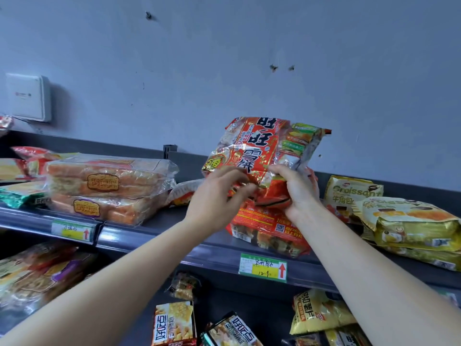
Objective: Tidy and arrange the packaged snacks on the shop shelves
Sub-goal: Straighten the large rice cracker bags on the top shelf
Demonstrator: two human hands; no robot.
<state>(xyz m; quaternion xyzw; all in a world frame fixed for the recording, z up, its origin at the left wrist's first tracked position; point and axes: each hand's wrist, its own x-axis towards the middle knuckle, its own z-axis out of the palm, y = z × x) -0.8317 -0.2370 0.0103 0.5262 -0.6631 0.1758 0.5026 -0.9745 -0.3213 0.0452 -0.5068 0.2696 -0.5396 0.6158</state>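
At the centre of the frame, above the top shelf [159,228], a red bag [252,148] is held up, tilted with its top leaning to the right. It is glossy, with large black characters on a red panel, gold trim and pale crackers showing through clear patches. Just behind its right edge a clear pack [300,142] of green and yellow sachets sticks out.

The left grip [217,196] comes in from the lower left, with its fingers curled against the bag's lower edge, pinching it. The right grip [299,188] closes round the bag's lower right corner, its thumb lying across the front. Whether it also holds the clear pack I cannot tell. The bag rises from between the two grips, most of it above them.

Directly beneath the grips one more red bag, the flat bag [269,233], lies on the shelf with its barcode facing outward. That makes two red bags.

On the left of the shelf two bread packs [108,181] are stacked one on the other. On the right are three croissant bags [409,221], one upright at the back and two lying stacked. Two price tags [263,267] are clipped to the shelf's front rail.

At the bottom of the frame, on the lower shelf, one yellow bag [319,313] and two corn packs [174,323] show. A white box [27,97] hangs on the wall at the upper left.
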